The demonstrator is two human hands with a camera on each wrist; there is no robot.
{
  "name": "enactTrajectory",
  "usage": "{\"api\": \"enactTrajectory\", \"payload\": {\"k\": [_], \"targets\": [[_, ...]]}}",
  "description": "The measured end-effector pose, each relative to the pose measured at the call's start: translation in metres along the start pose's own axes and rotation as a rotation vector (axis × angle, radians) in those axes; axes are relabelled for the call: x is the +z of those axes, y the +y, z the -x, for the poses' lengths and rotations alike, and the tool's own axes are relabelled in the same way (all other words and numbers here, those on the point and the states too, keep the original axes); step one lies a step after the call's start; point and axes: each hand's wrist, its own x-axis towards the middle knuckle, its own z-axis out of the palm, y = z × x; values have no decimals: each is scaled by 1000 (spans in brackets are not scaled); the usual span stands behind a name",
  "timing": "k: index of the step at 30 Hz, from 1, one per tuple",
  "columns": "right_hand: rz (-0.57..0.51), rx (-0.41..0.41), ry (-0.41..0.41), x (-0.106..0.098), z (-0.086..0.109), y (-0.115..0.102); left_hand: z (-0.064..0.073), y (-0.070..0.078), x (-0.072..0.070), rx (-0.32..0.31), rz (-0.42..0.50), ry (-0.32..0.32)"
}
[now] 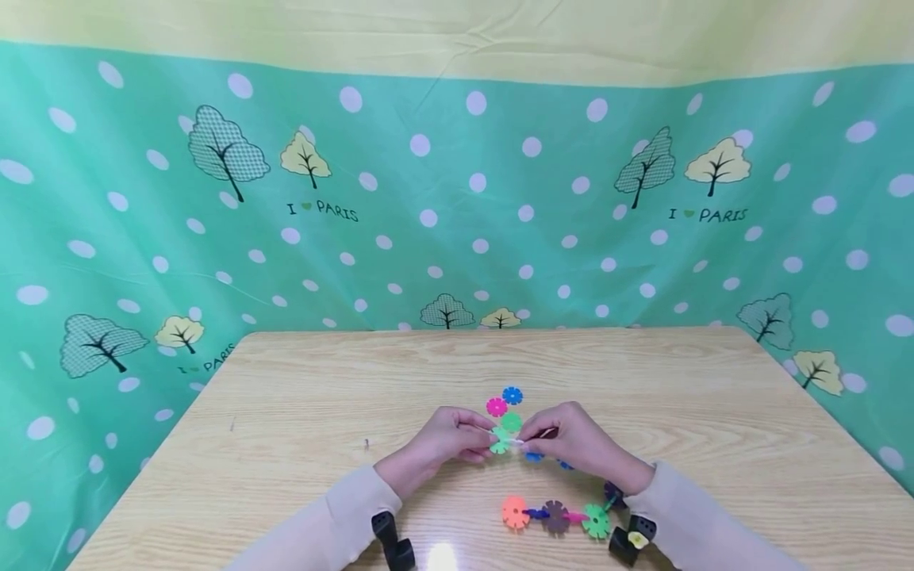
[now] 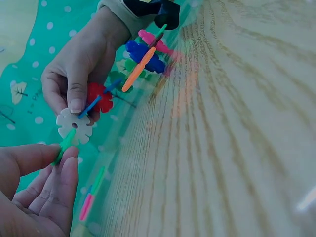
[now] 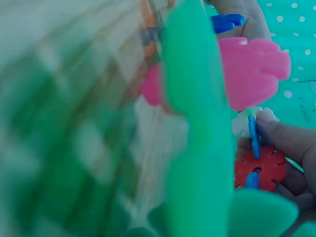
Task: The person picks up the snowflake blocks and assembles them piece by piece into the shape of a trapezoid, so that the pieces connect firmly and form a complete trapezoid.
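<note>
My left hand [image 1: 457, 434] pinches a light green notched plastic disc [image 2: 67, 143] between thumb and fingers. Facing it, my right hand [image 1: 571, 440] grips a white notched disc [image 2: 76, 129] at the end of a linked chain. The green disc's edge meets the white one near its centre; whether it sits in a slot I cannot tell. A blue disc [image 2: 90, 106] seen edge-on joins the white disc to a red disc [image 3: 266, 165] under the right fingers. The chain curves back past the right wrist to an orange disc [image 1: 516, 513] on the near side.
Beyond the hands lie a blue disc [image 1: 512, 395], a pink disc [image 1: 496, 407] and another green disc [image 1: 511, 421] on the wooden table [image 1: 321, 381]. A dotted green curtain [image 1: 457, 198] hangs behind. Chain pieces, including a large blurred green disc [image 3: 197, 123], block much of the right wrist view.
</note>
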Motion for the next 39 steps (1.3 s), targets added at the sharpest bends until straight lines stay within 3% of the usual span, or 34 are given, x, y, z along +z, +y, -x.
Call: {"api": "enactTrajectory", "payload": {"k": [13, 23, 28, 33, 39], "targets": [[99, 38, -56, 0, -15, -11, 3, 3, 3, 29, -9, -28], [80, 75, -53, 5, -20, -10, -3, 2, 2, 20, -15, -1], [89, 88, -49, 3, -19, -9, -16, 2, -7, 19, -71, 43], [105, 90, -31, 1, -16, -7, -27, 5, -14, 87, -153, 67], [121, 106, -12, -6, -12, -8, -42, 7, -16, 155, -346, 90]]}}
